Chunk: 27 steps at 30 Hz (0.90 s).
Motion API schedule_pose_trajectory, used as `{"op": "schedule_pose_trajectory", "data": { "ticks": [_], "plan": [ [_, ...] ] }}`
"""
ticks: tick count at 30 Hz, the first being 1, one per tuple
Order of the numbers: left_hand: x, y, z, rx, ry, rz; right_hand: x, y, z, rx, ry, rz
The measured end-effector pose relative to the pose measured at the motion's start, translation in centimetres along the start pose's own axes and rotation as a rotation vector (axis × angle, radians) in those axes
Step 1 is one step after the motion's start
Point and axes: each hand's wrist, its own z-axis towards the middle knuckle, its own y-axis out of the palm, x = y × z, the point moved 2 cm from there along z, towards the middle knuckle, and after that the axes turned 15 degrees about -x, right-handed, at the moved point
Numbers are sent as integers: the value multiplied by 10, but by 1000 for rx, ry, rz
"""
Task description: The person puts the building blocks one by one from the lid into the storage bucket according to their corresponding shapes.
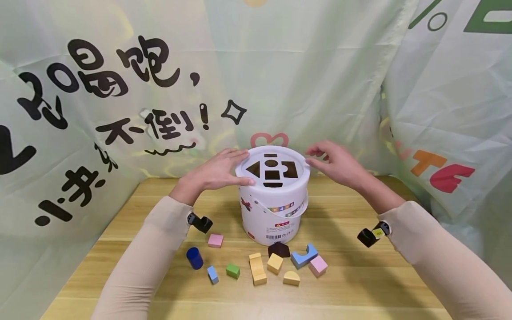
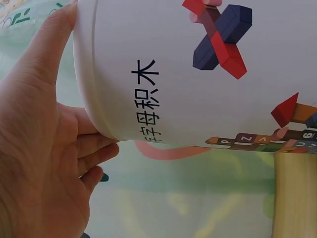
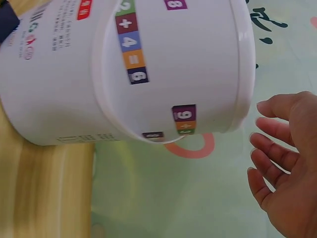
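Note:
A white toy-block bucket [image 1: 272, 218] stands upright on the table, its shape-sorter lid [image 1: 260, 180] on top with several cut-out holes. At the lid's left rim my left hand [image 1: 220, 171] rests with thumb and fingers spread apart. In the left wrist view the thumb and fingers of the left hand [image 2: 44, 134] touch the rim, with a gap before the palm. My right hand [image 1: 334, 162] is beside the lid's right edge, fingers loosely bent. The right wrist view shows this hand [image 3: 292, 153] with nothing in it, apart from the bucket [image 3: 198, 64].
Before the bucket lie a blue cylinder [image 1: 194, 258], a green block [image 1: 233, 271], a yellow half-round block [image 1: 291, 278], a blue arch block [image 1: 304, 256], a pink block [image 1: 318, 266] and several others. Printed cloth [image 1: 320, 80] hangs behind the wooden table [image 1: 360, 275].

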Motion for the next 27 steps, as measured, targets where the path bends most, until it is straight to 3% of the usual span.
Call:
{"op": "schedule_pose_trajectory", "data": {
  "ticks": [17,27],
  "plan": [
    [-5,5,0,-15,7,-27,24,38,-54,-49,-6,53],
    [-4,7,-2,-10,-16,-69,33,64,-84,-79,-39,26]
  ]
}}
